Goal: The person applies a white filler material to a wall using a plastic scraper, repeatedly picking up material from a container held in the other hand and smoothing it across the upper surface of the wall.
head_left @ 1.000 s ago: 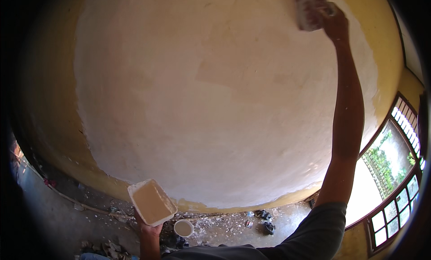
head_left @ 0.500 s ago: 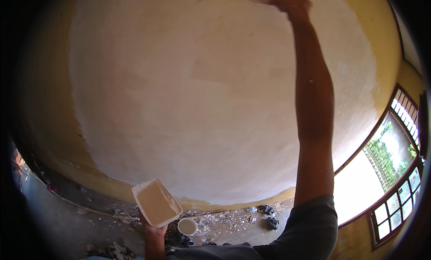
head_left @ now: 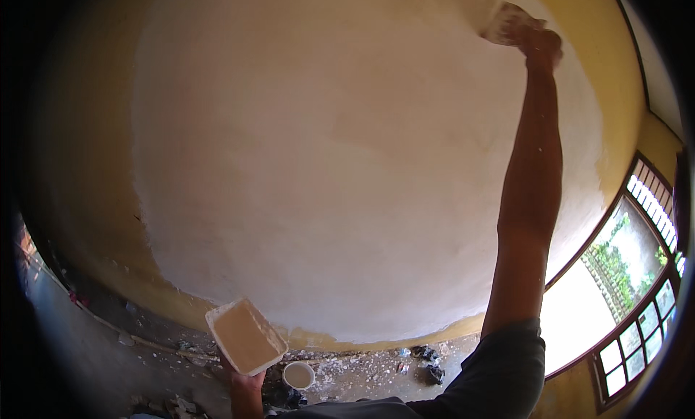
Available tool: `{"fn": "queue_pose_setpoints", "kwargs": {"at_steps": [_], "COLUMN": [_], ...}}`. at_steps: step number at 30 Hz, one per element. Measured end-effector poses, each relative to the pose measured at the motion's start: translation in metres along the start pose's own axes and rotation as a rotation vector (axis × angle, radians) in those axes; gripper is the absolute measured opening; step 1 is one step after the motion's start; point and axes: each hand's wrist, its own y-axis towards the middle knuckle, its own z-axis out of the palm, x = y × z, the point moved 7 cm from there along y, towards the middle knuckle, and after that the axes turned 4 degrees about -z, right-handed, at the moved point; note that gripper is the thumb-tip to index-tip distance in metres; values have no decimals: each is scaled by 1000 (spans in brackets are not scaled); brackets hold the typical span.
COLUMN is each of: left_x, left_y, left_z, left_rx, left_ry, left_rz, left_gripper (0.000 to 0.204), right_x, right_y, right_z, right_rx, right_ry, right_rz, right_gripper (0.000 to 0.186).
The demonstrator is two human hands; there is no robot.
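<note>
Holding a tub (head_left: 270, 360) of pale paste (head_left: 245, 336) low on the left, with a flat spreader (head_left: 504, 22) high at the wall (head_left: 326, 209) on the right.
Gripping the tub from beneath with the left hand (head_left: 248, 383), curled round its underside with fingers mostly hidden; could slop paste over the low rim through too much wrist tilt. Beyond, must mind the open bucket (head_left: 312, 381) on the floor (head_left: 87, 346), liable to spill from a careless foot beside the black bags (head_left: 434, 375). Farther out, clasping the spreader with the right hand (head_left: 541, 43), with fingers apparently closed though blurred; could score the surface by digging in a corner at full stretch. Toward the right, only a yellow margin (head_left: 615, 79) before a dark edge line (head_left: 643, 75); toward the left, broad pale room for arm sweeps.
</note>
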Motion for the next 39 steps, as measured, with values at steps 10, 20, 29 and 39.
{"fn": "queue_pose_setpoints", "kwargs": {"at_steps": [10, 20, 29, 39], "left_x": [-21, -36, -23, 10], "left_y": [-10, -9, -12, -8], "left_z": [11, -12, 12, 32], "left_rx": [-62, -48, -89, -46], "left_ry": [9, -52, -18, 40], "left_rz": [-29, 10, -40, -109], "left_gripper": [51, 54, 52, 50], "right_x": [228, 146, 72, -18], "right_y": [-161, -72, -51, -31], "right_z": [14, 34, -24, -17], "right_rx": [343, -10, -127, -63], "right_ry": [-7, -13, -246, 249], "right_rz": [-899, -645, -366, 86], "right_gripper": [28, 43, 24, 36]}}
